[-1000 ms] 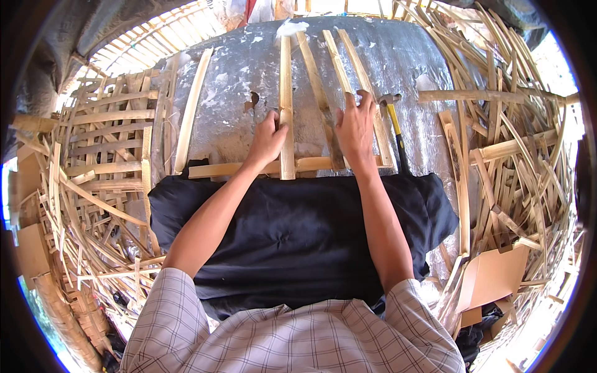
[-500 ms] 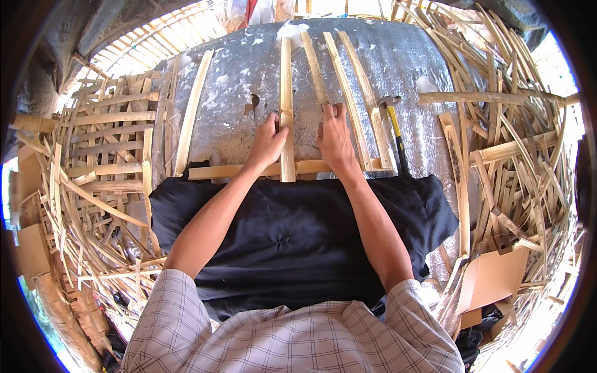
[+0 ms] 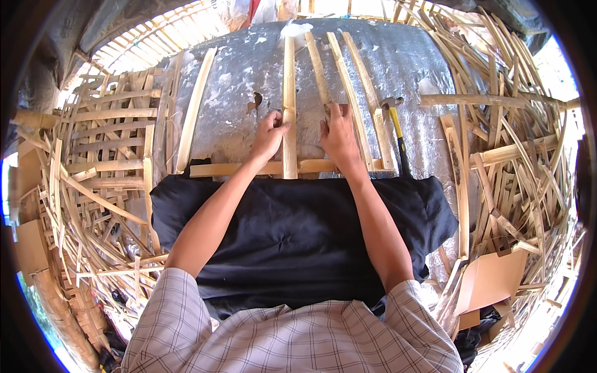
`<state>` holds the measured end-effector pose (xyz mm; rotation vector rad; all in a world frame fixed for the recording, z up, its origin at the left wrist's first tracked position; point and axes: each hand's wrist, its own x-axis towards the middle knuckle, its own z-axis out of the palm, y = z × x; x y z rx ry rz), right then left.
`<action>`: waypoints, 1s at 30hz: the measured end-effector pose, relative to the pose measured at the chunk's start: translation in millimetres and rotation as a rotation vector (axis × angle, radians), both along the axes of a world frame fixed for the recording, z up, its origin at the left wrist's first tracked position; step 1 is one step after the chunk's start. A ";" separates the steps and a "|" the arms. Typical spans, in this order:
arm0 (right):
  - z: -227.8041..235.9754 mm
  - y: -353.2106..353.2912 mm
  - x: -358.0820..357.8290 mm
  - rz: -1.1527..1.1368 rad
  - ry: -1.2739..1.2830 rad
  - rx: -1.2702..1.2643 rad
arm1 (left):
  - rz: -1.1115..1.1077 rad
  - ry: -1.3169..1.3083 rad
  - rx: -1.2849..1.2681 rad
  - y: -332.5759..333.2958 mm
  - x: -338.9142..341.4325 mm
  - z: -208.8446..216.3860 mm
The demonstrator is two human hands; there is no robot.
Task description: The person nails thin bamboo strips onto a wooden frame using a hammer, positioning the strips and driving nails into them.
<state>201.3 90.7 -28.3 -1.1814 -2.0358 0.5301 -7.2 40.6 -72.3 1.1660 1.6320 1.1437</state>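
Note:
My left hand (image 3: 268,138) is closed, fingers curled, against the left edge of an upright bamboo strip (image 3: 289,81). Whether it pinches something small is hidden. My right hand (image 3: 341,140) is closed around the lower end of a second bamboo strip (image 3: 316,62), which leans slightly to the left at its far end. A horizontal bamboo crosspiece (image 3: 236,169) runs below both hands, with the first strip lying over it. To the right, two more strips (image 3: 346,81) reach the crosspiece. A hammer (image 3: 398,127) with a yellow and black handle lies beside them.
Another strip (image 3: 196,112) lies apart at the left. Silvery sheeting (image 3: 242,68) covers the work surface; black cloth (image 3: 292,242) spreads under my forearms. A bamboo lattice (image 3: 112,130) stands left. Piled bamboo strips (image 3: 522,168) and a cardboard box (image 3: 491,280) are on the right.
Both hands stay at nearly the same places on the strips. My right thumb and fingers have shifted slightly, and the whole view has moved a little.

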 end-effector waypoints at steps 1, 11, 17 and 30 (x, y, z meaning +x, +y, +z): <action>-3.8 2.9 4.1 -0.004 0.007 -0.037 | -0.008 -0.016 -0.008 0.2 5.3 7.2; -19.5 17.5 11.2 0.002 0.344 -0.467 | 0.008 -0.216 -0.166 -1.5 7.3 42.1; -29.1 16.6 5.7 -0.067 0.380 -0.414 | 0.014 -0.226 -0.237 -0.6 6.1 47.0; -23.9 9.4 0.9 -0.105 0.355 -0.364 | -0.027 -0.215 -0.233 -0.8 4.9 41.0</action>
